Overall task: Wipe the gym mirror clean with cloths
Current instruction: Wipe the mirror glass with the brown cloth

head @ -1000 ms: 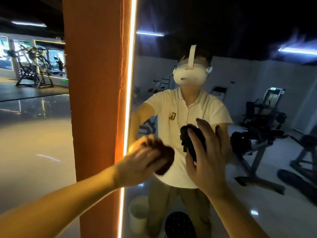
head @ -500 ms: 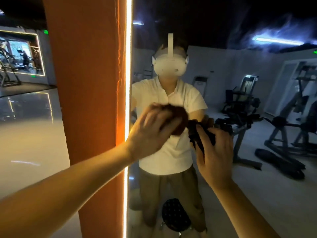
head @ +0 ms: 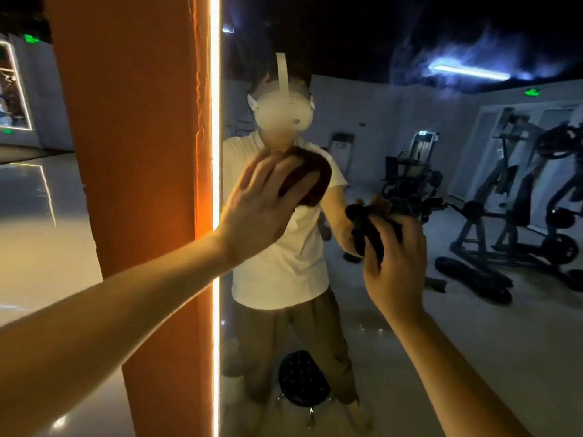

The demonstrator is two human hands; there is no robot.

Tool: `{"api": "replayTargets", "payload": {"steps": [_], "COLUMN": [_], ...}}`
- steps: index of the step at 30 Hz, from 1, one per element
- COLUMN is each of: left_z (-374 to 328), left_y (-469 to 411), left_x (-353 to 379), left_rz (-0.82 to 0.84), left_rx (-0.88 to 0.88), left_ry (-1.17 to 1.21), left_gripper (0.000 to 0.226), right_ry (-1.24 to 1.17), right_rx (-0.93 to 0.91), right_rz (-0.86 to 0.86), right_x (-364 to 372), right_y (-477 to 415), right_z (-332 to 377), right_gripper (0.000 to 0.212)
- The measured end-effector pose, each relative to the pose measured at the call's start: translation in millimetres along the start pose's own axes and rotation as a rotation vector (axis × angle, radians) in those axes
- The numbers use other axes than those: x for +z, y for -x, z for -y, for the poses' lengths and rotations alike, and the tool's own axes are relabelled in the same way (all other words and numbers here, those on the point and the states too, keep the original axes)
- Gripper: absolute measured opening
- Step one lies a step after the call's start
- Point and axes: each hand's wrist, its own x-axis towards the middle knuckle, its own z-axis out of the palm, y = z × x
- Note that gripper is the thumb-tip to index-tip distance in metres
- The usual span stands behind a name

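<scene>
1. A green sign (head: 532,91) glows in the mirror (head: 394,342), its writing unreadable.
2. Left hand (head: 262,209), fingers straight, presses a red cloth (head: 310,181) near the mirror's left edge; right hand (head: 394,263) grips a dark cloth (head: 362,225) beside it.
3. An orange pillar (head: 135,184) borders that edge; machines (head: 517,209) show reflected.

The tall mirror (head: 410,357) stands upright, its glass faintly smeared near the top. A reddish-brown cloth (head: 310,181), wadded into a pad, lies flat against it under the left hand (head: 262,203); lower right, a black cloth (head: 367,228) is bunched in the right hand (head: 394,263)
</scene>
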Motion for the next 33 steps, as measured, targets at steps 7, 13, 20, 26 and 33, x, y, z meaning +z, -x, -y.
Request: {"api": "replayTargets", "payload": {"steps": [7, 13, 20, 26, 33], "left_z": [-80.8, -20.7, -26.2, -32.8, 48.1], "left_y": [148.2, 53.7, 77.8, 151.9, 35.2], "left_x": [-1.7, 2.8, 6.0, -7.4, -32.9], "left_rz": [0.442, 0.226, 0.180, 0.584, 0.138], "left_rx": [0.597, 0.455, 0.193, 0.569, 0.172], "left_ry": [0.088, -0.020, 0.131, 0.070, -0.067], "left_gripper": [0.048, 0.049, 0.045, 0.059, 0.047], "right_ry": [-0.024, -0.025, -0.080, -0.075, -0.100], "right_rx": [-0.007, -0.022, 0.013, -0.003, -0.033], "right_rz": [0.152, 0.189, 0.163, 0.188, 0.109], "right_x": [5.5, 2.6, 9.6, 10.2, 17.5], "right_y": [42.9, 41.3, 39.3, 42.2, 23.0], "right_z": [4.8, -4.2, 6.6, 9.1, 20.8], "right_gripper": [0.042, 0.048, 0.038, 0.037, 0.031]}}
